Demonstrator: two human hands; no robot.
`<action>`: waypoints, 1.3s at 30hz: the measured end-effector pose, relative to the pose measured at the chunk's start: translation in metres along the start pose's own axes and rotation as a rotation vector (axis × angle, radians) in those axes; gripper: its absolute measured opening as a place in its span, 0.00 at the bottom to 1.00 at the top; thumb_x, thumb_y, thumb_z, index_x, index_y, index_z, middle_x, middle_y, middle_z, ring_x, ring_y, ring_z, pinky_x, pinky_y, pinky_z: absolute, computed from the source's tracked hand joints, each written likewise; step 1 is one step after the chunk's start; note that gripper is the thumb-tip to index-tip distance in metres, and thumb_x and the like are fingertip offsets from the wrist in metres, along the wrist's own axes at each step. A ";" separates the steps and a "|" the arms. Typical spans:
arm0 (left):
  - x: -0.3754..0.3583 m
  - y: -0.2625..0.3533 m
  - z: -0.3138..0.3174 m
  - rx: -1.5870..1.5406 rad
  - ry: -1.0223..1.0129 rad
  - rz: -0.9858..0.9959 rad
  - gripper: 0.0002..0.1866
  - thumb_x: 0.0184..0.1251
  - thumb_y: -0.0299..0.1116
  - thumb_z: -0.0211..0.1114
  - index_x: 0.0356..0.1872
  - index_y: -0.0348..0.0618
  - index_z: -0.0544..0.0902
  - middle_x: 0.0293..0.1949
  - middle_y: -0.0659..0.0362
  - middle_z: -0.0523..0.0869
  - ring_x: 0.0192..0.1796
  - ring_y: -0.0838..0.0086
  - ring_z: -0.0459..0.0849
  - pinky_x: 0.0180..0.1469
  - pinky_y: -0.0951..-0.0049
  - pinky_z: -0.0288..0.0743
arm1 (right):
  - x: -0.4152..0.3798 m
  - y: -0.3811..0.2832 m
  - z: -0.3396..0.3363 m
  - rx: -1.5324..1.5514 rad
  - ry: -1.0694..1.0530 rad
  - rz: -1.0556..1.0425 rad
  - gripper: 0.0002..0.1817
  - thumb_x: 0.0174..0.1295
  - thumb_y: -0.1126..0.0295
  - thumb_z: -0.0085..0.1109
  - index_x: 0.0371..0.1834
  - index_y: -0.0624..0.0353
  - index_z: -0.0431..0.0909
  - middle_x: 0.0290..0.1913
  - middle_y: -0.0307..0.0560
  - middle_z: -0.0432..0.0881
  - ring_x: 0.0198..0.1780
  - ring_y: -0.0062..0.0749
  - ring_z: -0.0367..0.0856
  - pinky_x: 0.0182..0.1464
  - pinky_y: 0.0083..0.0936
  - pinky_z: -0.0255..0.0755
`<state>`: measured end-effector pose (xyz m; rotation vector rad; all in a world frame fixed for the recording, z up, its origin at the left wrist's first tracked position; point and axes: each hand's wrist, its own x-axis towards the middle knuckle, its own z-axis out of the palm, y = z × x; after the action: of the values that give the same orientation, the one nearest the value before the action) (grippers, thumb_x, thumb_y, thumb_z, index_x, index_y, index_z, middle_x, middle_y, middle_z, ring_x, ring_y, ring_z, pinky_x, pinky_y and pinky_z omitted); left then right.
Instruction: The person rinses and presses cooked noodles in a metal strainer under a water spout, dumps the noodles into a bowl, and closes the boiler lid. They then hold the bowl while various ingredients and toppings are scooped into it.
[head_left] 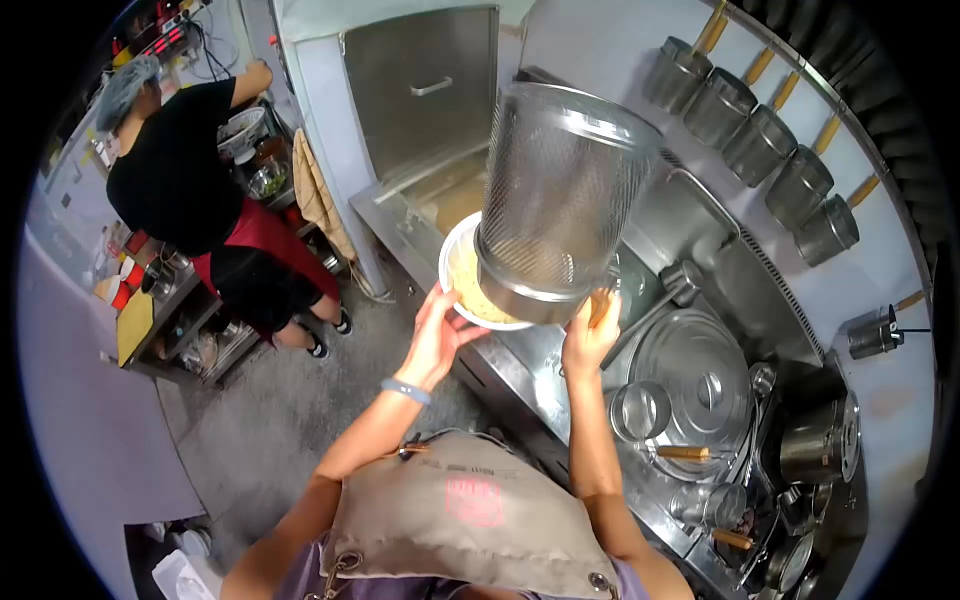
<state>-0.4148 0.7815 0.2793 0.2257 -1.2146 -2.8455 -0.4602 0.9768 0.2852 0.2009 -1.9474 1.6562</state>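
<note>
My left hand (436,328) is closed around the near side of a white bowl (449,250), which has a yellowish food, perhaps noodles, in it. A tall metal mesh noodle strainer (560,200) tilts over the bowl and covers much of it. Its solid-banded end is low at the bowl, while its other end points up and away from me. My right hand (590,340) grips the strainer's wooden handle. Whether anything is inside the mesh cannot be made out.
Several wooden-handled strainers (760,145) hang on the right wall. A large round lid (690,375), a small strainer (640,410) and a pot (820,440) crowd the right counter. A co-worker (180,180) stands at a shelf on the left.
</note>
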 end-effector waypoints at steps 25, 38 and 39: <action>0.013 0.007 -0.001 0.035 -0.027 0.053 0.27 0.65 0.39 0.51 0.64 0.44 0.59 0.54 0.53 0.74 0.51 0.66 0.78 0.46 0.60 0.78 | -0.008 -0.001 0.014 -0.062 0.012 -0.175 0.08 0.64 0.68 0.51 0.37 0.62 0.68 0.21 0.35 0.70 0.17 0.15 0.66 0.19 0.14 0.61; 0.013 -0.004 -0.007 -0.035 0.021 -0.011 0.26 0.65 0.39 0.50 0.63 0.45 0.60 0.52 0.54 0.75 0.49 0.65 0.79 0.45 0.61 0.79 | -0.026 0.037 0.014 -0.008 0.069 0.006 0.07 0.64 0.70 0.49 0.37 0.65 0.69 0.17 0.36 0.70 0.17 0.15 0.66 0.19 0.15 0.61; 0.016 -0.005 -0.009 -0.031 0.012 -0.010 0.26 0.65 0.39 0.50 0.63 0.45 0.60 0.52 0.54 0.75 0.49 0.65 0.79 0.45 0.61 0.79 | -0.024 0.035 0.015 -0.006 0.078 0.002 0.07 0.64 0.70 0.49 0.37 0.65 0.69 0.17 0.36 0.70 0.17 0.15 0.66 0.19 0.15 0.61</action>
<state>-0.4296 0.7774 0.2676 0.2483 -1.1698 -2.8649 -0.4612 0.9649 0.2425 0.1297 -1.8949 1.6352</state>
